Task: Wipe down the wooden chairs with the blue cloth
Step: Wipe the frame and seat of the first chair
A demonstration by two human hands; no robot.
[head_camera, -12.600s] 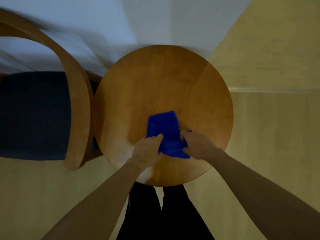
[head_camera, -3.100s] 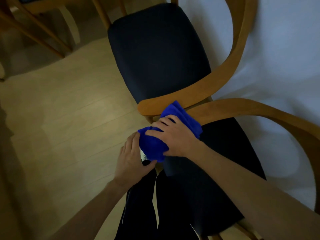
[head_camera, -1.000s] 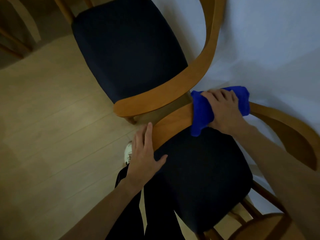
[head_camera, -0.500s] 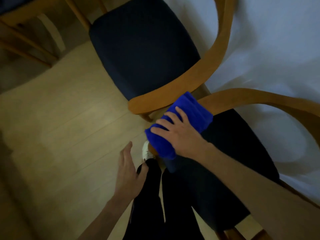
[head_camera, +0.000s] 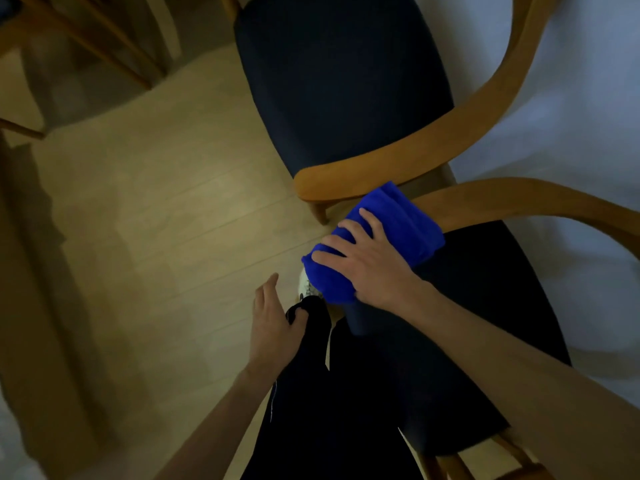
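Observation:
Two wooden chairs with dark blue seats stand side by side against a white wall. My right hand (head_camera: 372,259) presses the folded blue cloth (head_camera: 391,226) over the front end of the near chair's curved wooden arm (head_camera: 519,202), fingers spread on top. The cloth hides the arm's tip. The far chair's arm (head_camera: 381,168) ends just above the cloth. My left hand (head_camera: 273,320) hangs open beside my dark trouser leg, holding nothing, to the left of the near chair's seat (head_camera: 467,323).
Pale wooden floor (head_camera: 156,220) spreads to the left. Wooden legs of other furniture (head_camera: 104,39) cross the top left corner. The far chair's seat (head_camera: 339,81) fills the top centre. My legs and a white shoe (head_camera: 308,289) are right below the cloth.
My right hand slid the cloth from the middle of the near chair's arm down to its front end. My left hand came off the chair and now hangs beside my leg.

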